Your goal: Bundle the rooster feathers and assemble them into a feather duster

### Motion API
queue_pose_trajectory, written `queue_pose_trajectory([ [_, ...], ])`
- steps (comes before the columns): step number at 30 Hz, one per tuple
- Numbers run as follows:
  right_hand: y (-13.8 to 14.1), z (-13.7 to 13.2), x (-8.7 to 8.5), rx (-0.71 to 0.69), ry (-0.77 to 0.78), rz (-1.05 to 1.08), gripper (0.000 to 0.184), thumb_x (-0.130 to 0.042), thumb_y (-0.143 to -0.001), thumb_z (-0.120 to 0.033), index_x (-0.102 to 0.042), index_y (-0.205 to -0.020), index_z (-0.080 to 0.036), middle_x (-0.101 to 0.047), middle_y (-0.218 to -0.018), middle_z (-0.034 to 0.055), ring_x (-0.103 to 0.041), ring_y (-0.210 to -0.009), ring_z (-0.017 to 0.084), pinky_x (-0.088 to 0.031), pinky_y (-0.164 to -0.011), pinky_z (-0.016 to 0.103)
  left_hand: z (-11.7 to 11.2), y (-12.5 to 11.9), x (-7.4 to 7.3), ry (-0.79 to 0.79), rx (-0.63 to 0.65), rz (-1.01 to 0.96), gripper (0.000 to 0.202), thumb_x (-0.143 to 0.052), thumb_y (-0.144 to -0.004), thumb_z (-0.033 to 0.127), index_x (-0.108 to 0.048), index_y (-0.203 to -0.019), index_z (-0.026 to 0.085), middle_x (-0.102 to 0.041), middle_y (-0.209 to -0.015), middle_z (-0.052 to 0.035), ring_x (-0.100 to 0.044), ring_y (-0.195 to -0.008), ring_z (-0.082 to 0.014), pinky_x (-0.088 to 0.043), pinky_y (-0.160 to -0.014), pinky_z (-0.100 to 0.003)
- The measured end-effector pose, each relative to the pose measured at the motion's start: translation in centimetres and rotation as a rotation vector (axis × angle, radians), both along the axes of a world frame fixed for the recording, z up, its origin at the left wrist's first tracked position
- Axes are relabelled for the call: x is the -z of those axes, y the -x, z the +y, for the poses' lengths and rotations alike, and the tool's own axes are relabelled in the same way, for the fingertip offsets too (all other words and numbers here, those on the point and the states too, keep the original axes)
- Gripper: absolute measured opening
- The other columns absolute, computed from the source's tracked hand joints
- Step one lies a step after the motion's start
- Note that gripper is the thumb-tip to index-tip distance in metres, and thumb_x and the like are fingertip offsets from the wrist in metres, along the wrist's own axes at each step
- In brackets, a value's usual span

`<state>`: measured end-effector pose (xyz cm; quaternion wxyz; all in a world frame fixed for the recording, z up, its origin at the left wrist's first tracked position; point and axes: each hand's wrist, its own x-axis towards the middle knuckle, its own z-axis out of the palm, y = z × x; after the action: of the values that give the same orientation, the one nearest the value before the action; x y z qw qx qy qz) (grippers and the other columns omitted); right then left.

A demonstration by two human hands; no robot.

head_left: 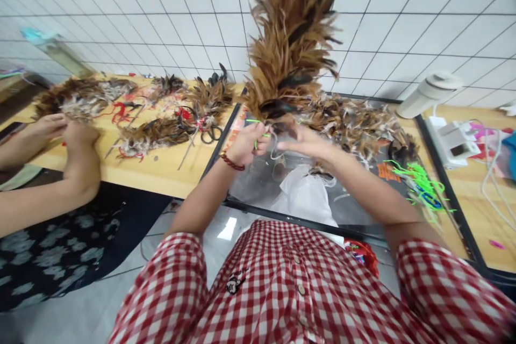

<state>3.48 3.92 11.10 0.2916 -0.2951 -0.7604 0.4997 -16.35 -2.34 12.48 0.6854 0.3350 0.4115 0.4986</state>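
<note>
A long, thick plume of brown and black feathers [296, 32] rises from the table in front of the tiled wall. At its lower end my left hand [248, 146] is closed, with bright green ties [256, 142] showing at its fingers. My right hand [312, 142] is close by, slightly blurred, its fingers stretched toward the left hand and apart. A thin pale cord [274, 146] loops between the two hands. Loose brown feathers [355, 123] lie behind my right hand on the dark, black-edged work surface. A white cloth or bag [308, 193] lies below the hands.
Green ties [421, 185] and blue-handled scissors [429, 198] lie at the right. A white bottle [429, 94] and a power strip with plugs [455, 140] stand beyond. Leftward, a co-worker's hands [68, 129] handle feathers near feather bundles [161, 134] and black-handled scissors [211, 134].
</note>
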Motion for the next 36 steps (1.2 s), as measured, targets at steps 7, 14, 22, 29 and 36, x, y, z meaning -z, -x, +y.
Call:
queue_pose_trajectory([
  [7, 1.0, -1.4, 2.3, -0.078, 0.818, 0.314, 0.053, -0.088, -0.071, -0.059, -0.053, -0.08, -0.021, -0.022, -0.049, -0.0161, -0.01, -0.04, 0.003, -0.013, -0.038, 0.017, 0.2, -0.7, 0.2, 0.229, -0.035, -0.327, 0.043, -0.038, -0.109, 0.043, -0.061, -0.087, 0.013, -0.033, -0.058, 0.0077, -0.022, -0.037, -0.0017, -0.014, -0.035, -0.011],
  [14, 0.0, -2.1, 3.8, 0.168, 0.823, 0.424, 0.049, -0.086, -0.072, -0.052, -0.048, -0.071, -0.021, -0.02, -0.044, -0.0152, -0.009, -0.038, 0.003, -0.014, -0.037, 0.017, -0.2, -1.4, 1.9, 0.277, -0.209, -0.458, 0.046, -0.031, -0.111, 0.033, -0.046, -0.072, 0.016, -0.029, -0.058, 0.0078, -0.024, -0.038, -0.0014, -0.011, -0.035, -0.012],
  [22, -0.8, -1.5, 5.5, -0.164, 0.683, 0.041, 0.059, -0.083, -0.066, -0.072, -0.065, -0.075, -0.017, -0.044, -0.049, -0.0081, -0.034, -0.044, 0.006, -0.026, -0.044, 0.02, -3.1, 1.3, 3.0, 0.238, -0.397, -0.274, 0.035, -0.044, -0.108, 0.024, -0.046, -0.073, 0.017, -0.037, -0.057, 0.007, -0.027, -0.038, -0.0017, -0.015, -0.036, -0.01],
  [29, 2.2, 7.2, 5.4, 0.293, -0.33, -0.361, 0.022, -0.06, -0.089, -0.026, -0.081, -0.094, -0.019, -0.08, -0.103, 0.0074, -0.069, -0.098, 0.023, -0.051, -0.093, 0.037, -4.0, 2.7, 2.7, 0.15, -0.557, -0.303, 0.04, -0.049, -0.108, 0.036, -0.05, -0.073, 0.016, -0.034, -0.057, 0.0088, -0.023, -0.038, -0.0007, -0.016, -0.036, -0.011],
  [36, 4.8, 10.5, 7.1, 0.104, -0.681, -0.851, 0.038, -0.053, -0.091, -0.017, -0.079, -0.118, -0.014, -0.071, -0.131, 0.0224, -0.057, -0.127, 0.038, -0.042, -0.103, 0.052, -2.5, 1.0, 4.1, 0.192, -0.573, -0.298, 0.037, -0.046, -0.109, 0.033, -0.054, -0.078, 0.014, -0.036, -0.055, 0.0091, -0.024, -0.038, -0.0002, -0.015, -0.037, -0.011],
])
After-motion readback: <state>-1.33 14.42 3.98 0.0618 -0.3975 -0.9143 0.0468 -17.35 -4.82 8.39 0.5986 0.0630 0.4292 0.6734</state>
